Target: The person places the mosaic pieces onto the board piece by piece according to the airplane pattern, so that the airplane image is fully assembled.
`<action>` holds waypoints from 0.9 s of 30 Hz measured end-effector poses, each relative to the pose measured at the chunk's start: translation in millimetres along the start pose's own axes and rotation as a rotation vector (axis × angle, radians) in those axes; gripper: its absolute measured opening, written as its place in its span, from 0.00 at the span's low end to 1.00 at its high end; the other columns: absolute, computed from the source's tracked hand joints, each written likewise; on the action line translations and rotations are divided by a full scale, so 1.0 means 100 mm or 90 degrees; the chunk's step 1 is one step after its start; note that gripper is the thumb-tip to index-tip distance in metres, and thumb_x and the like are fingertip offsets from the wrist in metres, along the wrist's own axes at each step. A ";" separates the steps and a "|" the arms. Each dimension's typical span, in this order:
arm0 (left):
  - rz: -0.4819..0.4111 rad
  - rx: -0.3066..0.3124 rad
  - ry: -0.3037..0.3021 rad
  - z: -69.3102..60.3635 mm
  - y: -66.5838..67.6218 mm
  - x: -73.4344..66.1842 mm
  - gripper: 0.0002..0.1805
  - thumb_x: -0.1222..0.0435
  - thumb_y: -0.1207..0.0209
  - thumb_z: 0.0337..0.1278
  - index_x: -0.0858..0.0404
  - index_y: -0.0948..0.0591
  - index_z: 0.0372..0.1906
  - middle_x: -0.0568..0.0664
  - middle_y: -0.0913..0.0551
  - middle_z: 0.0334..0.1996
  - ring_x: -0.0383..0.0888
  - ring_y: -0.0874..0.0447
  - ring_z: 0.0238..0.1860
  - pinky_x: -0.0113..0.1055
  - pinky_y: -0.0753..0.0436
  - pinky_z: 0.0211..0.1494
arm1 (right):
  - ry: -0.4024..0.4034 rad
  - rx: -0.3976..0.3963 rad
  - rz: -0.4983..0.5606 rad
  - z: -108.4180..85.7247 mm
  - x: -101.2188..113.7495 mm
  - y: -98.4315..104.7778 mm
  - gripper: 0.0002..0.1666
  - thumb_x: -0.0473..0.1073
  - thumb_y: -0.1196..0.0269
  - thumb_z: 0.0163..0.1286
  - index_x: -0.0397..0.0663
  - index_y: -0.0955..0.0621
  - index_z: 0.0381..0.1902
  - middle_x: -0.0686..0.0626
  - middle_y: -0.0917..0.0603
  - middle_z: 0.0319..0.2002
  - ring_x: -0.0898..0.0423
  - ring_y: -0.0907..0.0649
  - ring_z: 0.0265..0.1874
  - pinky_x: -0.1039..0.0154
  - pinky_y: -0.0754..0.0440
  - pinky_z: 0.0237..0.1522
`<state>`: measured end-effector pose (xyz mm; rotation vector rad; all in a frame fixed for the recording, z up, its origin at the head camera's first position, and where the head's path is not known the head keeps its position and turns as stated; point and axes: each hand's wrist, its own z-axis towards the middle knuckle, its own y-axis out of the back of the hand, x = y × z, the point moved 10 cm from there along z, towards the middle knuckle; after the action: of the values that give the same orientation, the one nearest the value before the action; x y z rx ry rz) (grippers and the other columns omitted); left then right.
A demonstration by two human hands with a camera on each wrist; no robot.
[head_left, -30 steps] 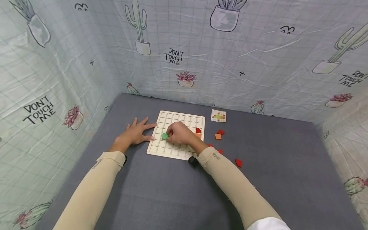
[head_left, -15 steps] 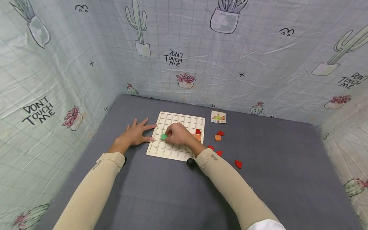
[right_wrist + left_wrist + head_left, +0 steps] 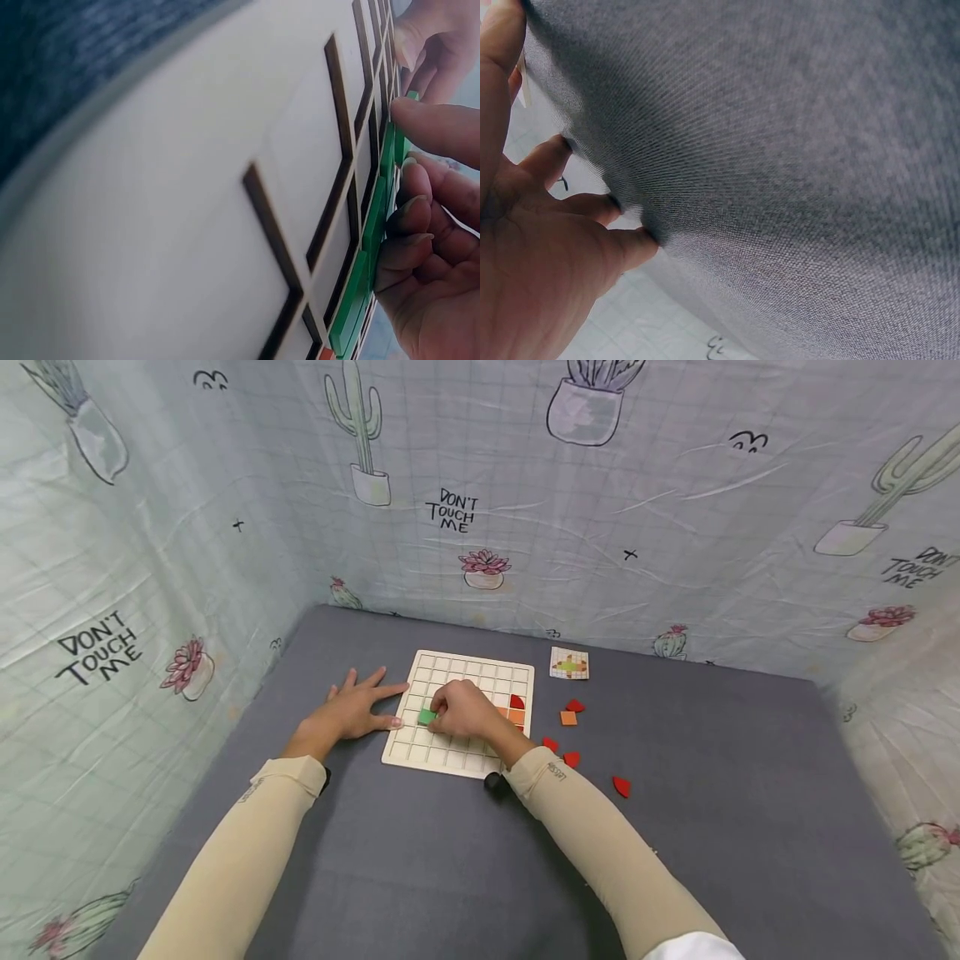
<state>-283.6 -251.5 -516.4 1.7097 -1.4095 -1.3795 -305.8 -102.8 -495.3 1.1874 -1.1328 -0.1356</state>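
A pale grid board (image 3: pixel 420 752) lies on the grey table. My right hand (image 3: pixel 467 708) pinches a green square tile (image 3: pixel 426 717) between thumb and fingers at the board's left middle. In the right wrist view, several green tiles (image 3: pixel 375 217) form a row in the grid, partly behind the fingers. My left hand (image 3: pixel 347 710) rests with spread fingers beside the board, thumb and index finger at its left edge. Toward the board's right side sit an orange square (image 3: pixel 517 716) and a red quarter-circle (image 3: pixel 517 702); my right hand and wrist hide part of that row.
A small pattern card (image 3: pixel 569 663) lies behind the board's right side. Loose on the table to the right are an orange square (image 3: pixel 568 718) and several red quarter-circles (image 3: pixel 621 787). A patterned cloth (image 3: pixel 480 468) hangs behind the table and along both sides.
My right hand has shifted slightly left with the green tile, uncovering more of the orange tiles behind it. The left hand has stayed in place.
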 end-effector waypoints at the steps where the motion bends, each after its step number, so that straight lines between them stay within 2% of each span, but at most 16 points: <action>1: 0.001 0.000 -0.002 0.01 0.00 0.00 0.43 0.43 0.37 0.68 0.43 0.39 0.83 0.60 0.58 0.86 0.77 0.72 0.82 0.79 0.59 0.78 | -0.003 0.000 -0.001 -0.01 0.00 0.00 0.11 0.40 0.24 0.62 0.41 0.09 0.40 0.50 0.11 0.30 0.60 0.19 0.29 0.69 0.23 0.36; 10: -0.003 0.004 -0.005 0.01 -0.03 -0.02 0.43 0.44 0.37 0.68 0.43 0.39 0.83 0.60 0.59 0.86 0.77 0.73 0.82 0.80 0.59 0.77 | 0.000 -0.005 -0.007 -0.03 -0.03 -0.01 0.10 0.40 0.23 0.61 0.42 0.10 0.38 0.52 0.15 0.27 0.61 0.22 0.27 0.69 0.24 0.35; 15: 0.002 0.002 -0.008 0.00 -0.04 -0.05 0.42 0.43 0.37 0.68 0.44 0.38 0.83 0.61 0.58 0.86 0.78 0.71 0.82 0.80 0.58 0.77 | 0.004 -0.009 0.004 -0.07 -0.04 0.00 0.10 0.40 0.24 0.62 0.42 0.10 0.40 0.51 0.14 0.29 0.62 0.22 0.28 0.69 0.24 0.36; 22: 0.008 0.003 -0.008 0.01 -0.02 -0.08 0.42 0.43 0.38 0.69 0.44 0.39 0.83 0.61 0.58 0.86 0.78 0.71 0.82 0.80 0.58 0.77 | 0.014 -0.030 0.066 -0.19 -0.07 0.21 0.05 0.35 0.28 0.65 0.41 0.09 0.39 0.48 0.11 0.31 0.61 0.21 0.28 0.69 0.22 0.37; 27: 0.008 0.005 -0.004 0.00 0.01 -0.06 0.43 0.44 0.37 0.69 0.46 0.39 0.83 0.62 0.58 0.86 0.78 0.72 0.82 0.80 0.59 0.77 | 0.015 -0.021 0.112 -0.32 -0.14 0.42 0.06 0.34 0.31 0.69 0.38 0.09 0.41 0.44 0.09 0.35 0.60 0.19 0.29 0.68 0.20 0.37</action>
<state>-283.3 -246.4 -512.9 1.7003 -1.4287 -1.3763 -307.8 -55.0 -469.0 1.0533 -1.2044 -0.0061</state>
